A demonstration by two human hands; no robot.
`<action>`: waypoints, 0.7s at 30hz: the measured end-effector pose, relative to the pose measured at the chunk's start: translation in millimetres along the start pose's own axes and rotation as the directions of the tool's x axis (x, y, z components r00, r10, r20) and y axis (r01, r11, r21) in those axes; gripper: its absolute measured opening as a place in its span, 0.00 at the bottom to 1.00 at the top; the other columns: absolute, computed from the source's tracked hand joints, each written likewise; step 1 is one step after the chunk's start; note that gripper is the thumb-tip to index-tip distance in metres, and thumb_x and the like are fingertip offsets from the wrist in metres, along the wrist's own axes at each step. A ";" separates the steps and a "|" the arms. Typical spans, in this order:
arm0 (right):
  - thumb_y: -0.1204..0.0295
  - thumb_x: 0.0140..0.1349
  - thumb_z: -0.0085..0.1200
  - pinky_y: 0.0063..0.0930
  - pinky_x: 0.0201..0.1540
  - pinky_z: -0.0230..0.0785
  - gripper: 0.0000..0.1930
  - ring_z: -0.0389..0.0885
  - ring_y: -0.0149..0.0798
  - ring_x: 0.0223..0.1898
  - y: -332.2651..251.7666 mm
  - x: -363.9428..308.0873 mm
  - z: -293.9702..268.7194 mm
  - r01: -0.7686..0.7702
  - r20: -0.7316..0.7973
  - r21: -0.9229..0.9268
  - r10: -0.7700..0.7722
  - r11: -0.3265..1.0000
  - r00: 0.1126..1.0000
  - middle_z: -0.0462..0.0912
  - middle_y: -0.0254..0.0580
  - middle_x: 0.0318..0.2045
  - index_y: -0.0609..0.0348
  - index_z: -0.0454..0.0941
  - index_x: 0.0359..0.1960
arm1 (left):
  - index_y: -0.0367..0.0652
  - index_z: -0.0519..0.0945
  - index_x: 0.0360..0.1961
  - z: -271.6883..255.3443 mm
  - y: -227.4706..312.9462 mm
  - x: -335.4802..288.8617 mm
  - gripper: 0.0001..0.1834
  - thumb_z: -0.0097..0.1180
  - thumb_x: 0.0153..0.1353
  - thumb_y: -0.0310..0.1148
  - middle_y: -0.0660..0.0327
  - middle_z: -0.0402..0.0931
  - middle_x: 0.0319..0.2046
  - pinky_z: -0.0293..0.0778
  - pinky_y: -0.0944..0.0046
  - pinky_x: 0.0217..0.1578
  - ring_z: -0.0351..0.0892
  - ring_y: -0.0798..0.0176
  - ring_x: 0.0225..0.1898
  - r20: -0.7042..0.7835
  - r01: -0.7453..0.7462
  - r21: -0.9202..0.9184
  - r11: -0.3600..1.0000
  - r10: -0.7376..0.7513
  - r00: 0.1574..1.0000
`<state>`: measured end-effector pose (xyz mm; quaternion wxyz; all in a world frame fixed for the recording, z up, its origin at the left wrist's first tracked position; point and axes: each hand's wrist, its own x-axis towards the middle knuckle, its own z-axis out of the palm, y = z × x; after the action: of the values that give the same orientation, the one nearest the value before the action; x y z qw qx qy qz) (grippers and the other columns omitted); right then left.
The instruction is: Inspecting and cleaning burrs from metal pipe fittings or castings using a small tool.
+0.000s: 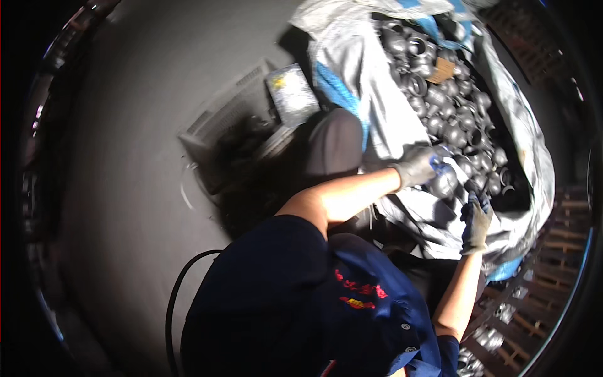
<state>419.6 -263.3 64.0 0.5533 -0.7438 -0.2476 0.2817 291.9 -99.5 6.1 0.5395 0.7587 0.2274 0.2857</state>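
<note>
Both my hands wear grey gloves with blue on the fingers, and both are over a large white woven sack [377, 81]. The sack is full of dark grey, rounded, hollow metal parts [453, 134]. My left hand [418, 166] is closed at the sack's near side, its fingers on one rounded metal part [443, 183]. To the right and a little nearer, my right hand [477, 221] has its fingers curled over something dark that I cannot make out. A pale streak [457, 168] shows between the two hands; its kind is unclear.
At my left a grey plastic crate [223, 103] stands on the floor, with dark contents in shadow. A white box with a yellow mark [293, 94] rests at its right edge. Brown cardboard [441, 70] lies among the parts. Slatted racking [556, 251] runs along the right. A black cable [178, 292] curves beside me.
</note>
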 end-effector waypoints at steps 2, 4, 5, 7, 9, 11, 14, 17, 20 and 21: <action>0.77 0.61 0.44 0.11 0.16 0.50 0.17 0.59 0.15 0.15 -7.0 -6.7 -2.6 -0.005 0.047 0.034 0.003 0.999 0.999 0.73 0.23 0.23 0.62 0.72 0.53 | 0.50 0.78 0.45 -0.3 3.2 1.3 0.20 0.63 0.51 0.42 0.57 0.79 0.36 0.74 0.63 0.41 0.79 0.61 0.39 -0.089 0.045 0.181 0.983 -0.029 0.996; 0.76 0.62 0.44 0.10 0.18 0.50 0.17 0.59 0.14 0.18 -10.4 -13.6 -6.6 -0.012 0.073 0.158 0.001 0.987 0.997 0.75 0.23 0.30 0.59 0.72 0.53 | 0.50 0.78 0.46 -0.2 8.0 6.6 0.19 0.61 0.53 0.42 0.58 0.80 0.33 0.74 0.64 0.36 0.80 0.62 0.33 -0.037 -0.045 -0.106 0.993 0.041 0.998; 0.75 0.61 0.45 0.10 0.19 0.50 0.17 0.59 0.14 0.18 -11.4 -16.1 -8.8 0.012 0.080 0.215 -0.029 0.977 0.996 0.76 0.23 0.30 0.59 0.71 0.54 | 0.44 0.78 0.45 -0.4 11.4 7.8 0.14 0.58 0.56 0.32 0.63 0.79 0.33 0.74 0.68 0.37 0.78 0.68 0.35 -0.008 -0.084 -0.729 0.679 0.114 0.993; 0.71 0.61 0.50 0.10 0.23 0.56 0.18 0.65 0.14 0.23 -13.5 -20.4 -13.9 -0.018 0.027 0.181 0.013 0.983 1.000 0.78 0.26 0.33 0.60 0.72 0.52 | 0.40 0.77 0.45 -8.5 17.5 2.3 0.12 0.54 0.59 0.24 0.61 0.77 0.41 0.71 0.73 0.44 0.75 0.71 0.42 0.061 0.066 -0.657 0.751 -0.035 0.998; 0.68 0.59 0.54 0.10 0.24 0.57 0.16 0.66 0.15 0.23 -16.8 -22.9 -13.7 0.053 -0.038 0.176 -0.047 0.983 0.998 0.76 0.26 0.29 0.61 0.75 0.48 | 0.39 0.74 0.50 -18.3 28.1 -4.0 0.15 0.49 0.63 0.32 0.60 0.75 0.46 0.70 0.67 0.50 0.73 0.68 0.47 0.032 0.124 -0.571 0.812 -0.129 0.991; 0.65 0.60 0.54 0.11 0.20 0.55 0.14 0.65 0.16 0.20 -24.2 -27.1 -13.2 -0.128 0.034 0.238 0.124 0.963 0.992 0.72 0.23 0.21 0.59 0.77 0.43 | 0.33 0.74 0.48 -25.7 40.2 -5.3 0.17 0.44 0.66 0.35 0.55 0.75 0.45 0.70 0.64 0.50 0.74 0.63 0.46 -0.038 -0.005 -0.591 0.806 -0.022 0.999; 0.62 0.61 0.53 0.13 0.17 0.54 0.14 0.64 0.18 0.16 -32.1 -45.7 2.8 0.112 0.136 0.268 -0.153 0.957 0.979 0.70 0.23 0.19 0.58 0.77 0.41 | 0.31 0.73 0.47 -36.1 55.5 -8.4 0.18 0.43 0.67 0.36 0.53 0.76 0.43 0.71 0.63 0.49 0.75 0.62 0.44 -0.069 0.012 -0.533 0.846 -0.058 0.996; 0.64 0.61 0.54 0.13 0.15 0.54 0.12 0.64 0.19 0.15 -37.9 -61.2 13.5 0.099 0.118 0.377 -0.154 0.921 0.981 0.70 0.25 0.19 0.59 0.76 0.39 | 0.31 0.74 0.47 -39.4 64.0 -13.5 0.18 0.42 0.67 0.36 0.54 0.76 0.43 0.71 0.64 0.48 0.75 0.64 0.44 -0.044 0.020 -0.546 0.838 -0.053 0.998; 0.74 0.59 0.53 0.13 0.13 0.56 0.06 0.65 0.20 0.13 -37.3 -73.4 13.4 -0.074 0.144 0.602 -0.017 0.795 0.989 0.71 0.29 0.20 0.64 0.75 0.34 | 0.32 0.73 0.49 -45.7 67.0 -16.7 0.18 0.43 0.66 0.37 0.60 0.76 0.37 0.72 0.71 0.38 0.74 0.72 0.34 -0.022 0.030 -0.492 0.870 -0.047 0.999; 0.75 0.61 0.51 0.12 0.11 0.54 0.05 0.63 0.21 0.13 -35.8 -74.3 11.9 -0.154 0.156 0.613 0.072 0.775 0.985 0.70 0.30 0.20 0.64 0.74 0.34 | 0.33 0.73 0.50 -49.8 67.3 -20.0 0.19 0.43 0.66 0.37 0.63 0.76 0.34 0.72 0.73 0.33 0.73 0.75 0.31 0.009 0.011 -0.469 0.883 -0.007 1.000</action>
<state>356.0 -296.2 106.5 0.7335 -0.5139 -0.1292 0.4257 245.9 -99.4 78.9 0.7090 0.6059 0.1531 0.3268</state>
